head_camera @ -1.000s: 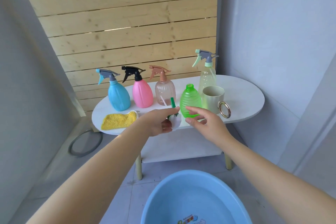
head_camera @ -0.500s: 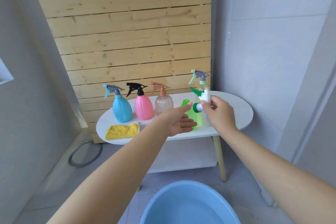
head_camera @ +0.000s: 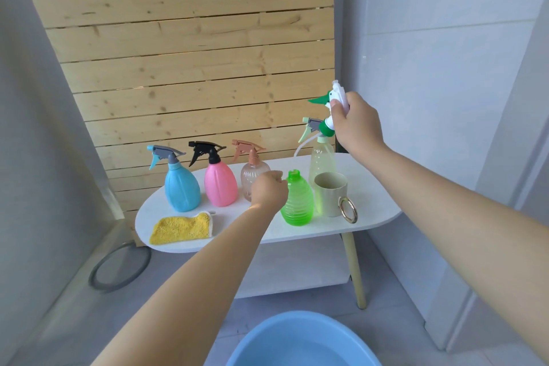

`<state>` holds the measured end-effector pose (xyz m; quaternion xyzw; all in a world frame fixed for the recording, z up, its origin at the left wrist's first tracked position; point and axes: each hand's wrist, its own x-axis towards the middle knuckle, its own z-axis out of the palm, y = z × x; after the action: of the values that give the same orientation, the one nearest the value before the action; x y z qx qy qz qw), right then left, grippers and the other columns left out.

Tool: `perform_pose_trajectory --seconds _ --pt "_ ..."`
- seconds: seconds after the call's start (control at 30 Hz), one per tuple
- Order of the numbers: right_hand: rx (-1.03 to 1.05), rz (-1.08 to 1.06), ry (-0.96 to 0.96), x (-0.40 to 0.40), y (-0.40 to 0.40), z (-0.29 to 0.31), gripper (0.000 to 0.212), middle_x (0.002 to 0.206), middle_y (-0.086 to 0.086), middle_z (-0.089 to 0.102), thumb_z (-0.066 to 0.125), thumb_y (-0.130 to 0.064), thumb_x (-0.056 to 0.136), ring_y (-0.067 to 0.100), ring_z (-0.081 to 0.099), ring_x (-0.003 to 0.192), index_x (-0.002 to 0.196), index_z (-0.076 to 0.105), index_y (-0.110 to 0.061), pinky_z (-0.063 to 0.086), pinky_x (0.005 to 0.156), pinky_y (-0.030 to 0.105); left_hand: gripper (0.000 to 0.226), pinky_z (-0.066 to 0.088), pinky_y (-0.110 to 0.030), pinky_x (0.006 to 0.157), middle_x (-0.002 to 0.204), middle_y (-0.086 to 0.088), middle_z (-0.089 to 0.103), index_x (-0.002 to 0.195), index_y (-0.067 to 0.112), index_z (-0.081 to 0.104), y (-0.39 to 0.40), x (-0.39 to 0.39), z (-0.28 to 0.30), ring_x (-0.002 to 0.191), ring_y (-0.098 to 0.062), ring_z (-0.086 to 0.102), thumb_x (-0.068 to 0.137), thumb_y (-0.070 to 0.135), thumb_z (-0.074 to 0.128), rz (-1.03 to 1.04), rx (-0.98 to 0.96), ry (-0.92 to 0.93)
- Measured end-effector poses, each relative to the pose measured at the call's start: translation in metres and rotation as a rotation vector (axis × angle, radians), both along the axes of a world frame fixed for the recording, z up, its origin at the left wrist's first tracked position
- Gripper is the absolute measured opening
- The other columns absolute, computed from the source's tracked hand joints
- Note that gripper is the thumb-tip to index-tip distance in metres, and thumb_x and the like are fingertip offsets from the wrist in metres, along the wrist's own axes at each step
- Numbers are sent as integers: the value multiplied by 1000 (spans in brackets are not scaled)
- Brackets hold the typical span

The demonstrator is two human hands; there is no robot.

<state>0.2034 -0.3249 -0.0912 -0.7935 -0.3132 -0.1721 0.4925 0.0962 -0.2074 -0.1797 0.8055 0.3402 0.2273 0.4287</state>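
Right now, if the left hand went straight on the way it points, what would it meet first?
Probably the neck of the open green spray bottle, just right of the left hand; depth is unclear.

The right hand (head_camera: pixel 355 122) is up high, gripping the white-and-green trigger spray head (head_camera: pixel 331 104) well above the white oval table (head_camera: pixel 371 217), its thin tube trailing down. Below, the green ribbed translucent plastic bottle (head_camera: pixel 297 202) stands upright with its neck open. The left hand (head_camera: pixel 269 190) is curled just beside that neck, though whether it grips is hard to tell. Lined up behind are the blue spray bottle (head_camera: pixel 181 187), the pink one with a black trigger (head_camera: pixel 221 186), the clear pinkish one (head_camera: pixel 252 178) and a pale yellow one (head_camera: pixel 321 160). A cream mug with a gold ring handle (head_camera: pixel 330 193) stands just right of the green bottle. A yellow cloth (head_camera: pixel 181 229) lies front left, and a blue plastic basin (head_camera: pixel 300 342) sits on the floor.
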Motion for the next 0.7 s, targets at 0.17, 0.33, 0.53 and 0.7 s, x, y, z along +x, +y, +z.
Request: perform_pose_trajectory --seconds 0.17,0.33,0.53,0.7 --pt "12 -21 -59 7 9 4 32 94 11 57 38 -30 99 28 51 84 102 52 -2 33 66 30 28 36 -6 57 113 -1 60 119 -4 60 8 15 0 82 -13 50 96 5 46 21 95 -79" --pt "-34 0 -62 14 19 -7 30 100 14 60 38 -28 100 28 51 88 105 52 -2 30 65 29 36 35 -2 51 120 18 38 132 10 55 13 31 -9 68 -5 45 98 7 43 -14 86 -95" --pt "-141 54 -2 18 31 -29 29 102 13 60 39 -27 99 31 54 93 107 54 -4 39 71 34 34 46 -26 90 125 -6 62 129 11 58 17 41 -21 105 -21 59 96 9 50 -25 67 -74" --pt "-308 144 75 25 48 -53 21 87 5 56 48 -31 96 26 51 85 93 57 -13 31 65 29 34 43 -27 98 122 -5 64 124 10 60 22 47 -34 112 -16 58 90 12 61 0 61 -163"
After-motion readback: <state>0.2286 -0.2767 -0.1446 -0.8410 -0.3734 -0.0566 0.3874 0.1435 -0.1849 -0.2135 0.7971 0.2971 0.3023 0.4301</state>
